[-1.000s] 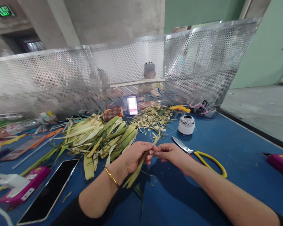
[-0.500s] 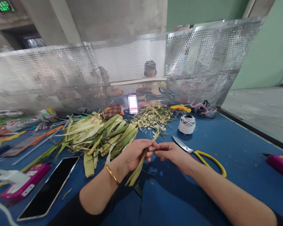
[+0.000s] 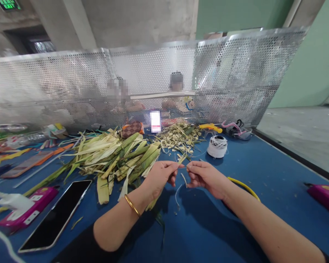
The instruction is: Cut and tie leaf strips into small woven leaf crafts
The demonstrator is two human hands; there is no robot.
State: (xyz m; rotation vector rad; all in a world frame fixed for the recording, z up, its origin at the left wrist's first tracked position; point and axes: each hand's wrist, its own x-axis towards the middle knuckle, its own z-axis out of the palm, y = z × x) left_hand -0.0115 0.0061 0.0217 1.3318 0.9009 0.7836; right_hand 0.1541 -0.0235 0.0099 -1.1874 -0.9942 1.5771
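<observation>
My left hand [image 3: 162,176] is closed around a thin bundle of corn husk strips [image 3: 152,205]. The pale tip of the bundle juts out above my thumb, and its lower end shows beneath my wrist. Just to the right, my right hand [image 3: 205,178] pinches a fine white thread, with a short length taut between the two hands. A loose tail of thread [image 3: 177,195] curls down below them, and a small pale strip [image 3: 184,179] hangs by my right fingers. Scissors with yellow handles [image 3: 246,187] lie mostly hidden behind my right hand and forearm.
A heap of corn husks [image 3: 112,155] lies left, with cut husk scraps [image 3: 181,136] behind. A thread spool [image 3: 217,148], a yellow-orange tool [image 3: 210,127], a phone [image 3: 56,215] and purple power strips [image 3: 30,210] surround my arms. People sit beyond the perforated metal screen [image 3: 150,65].
My hands have drawn slightly apart, the right one moving right with the thread. The left hand has turned and covers more of the bundle. My right hand and forearm now hide the scissor blades.
</observation>
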